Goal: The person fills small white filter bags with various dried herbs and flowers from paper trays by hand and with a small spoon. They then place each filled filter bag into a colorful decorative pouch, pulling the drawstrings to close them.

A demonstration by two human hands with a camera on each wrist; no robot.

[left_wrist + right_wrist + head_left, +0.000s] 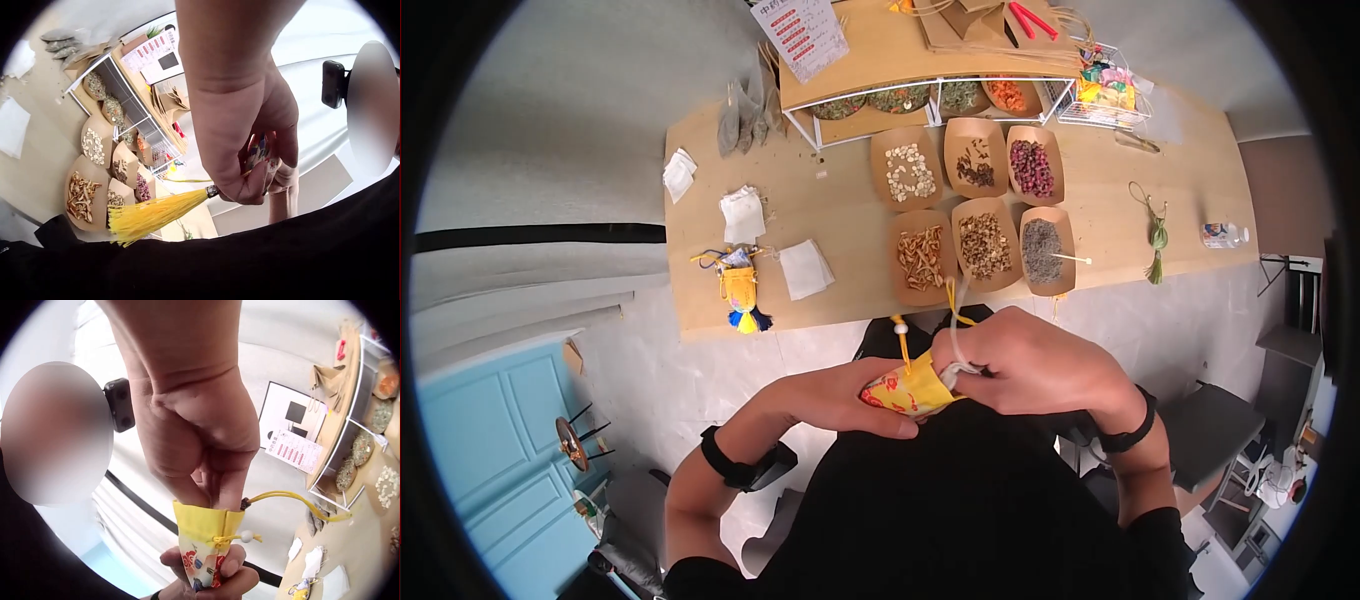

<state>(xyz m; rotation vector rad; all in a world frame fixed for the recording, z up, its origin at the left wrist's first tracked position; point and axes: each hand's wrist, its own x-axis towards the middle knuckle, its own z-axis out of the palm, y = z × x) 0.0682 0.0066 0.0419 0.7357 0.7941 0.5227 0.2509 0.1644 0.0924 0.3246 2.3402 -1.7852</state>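
Yellow pouch (920, 386); left hand (840, 394), fingers gripping it; right hand (1040, 362), fingers inside its mouth beside white cloth (949, 375), grip hidden.

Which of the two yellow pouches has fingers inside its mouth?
The pouch in the left hand: the right hand has its fingers in it; the other pouch, blue-tasselled, lies on the table.

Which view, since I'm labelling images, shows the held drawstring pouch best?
The right wrist view: the drawstring pouch faces the camera, yellow band and print plain. The head view shows it partly covered; the left wrist view, a printed sliver and yellow tassel.
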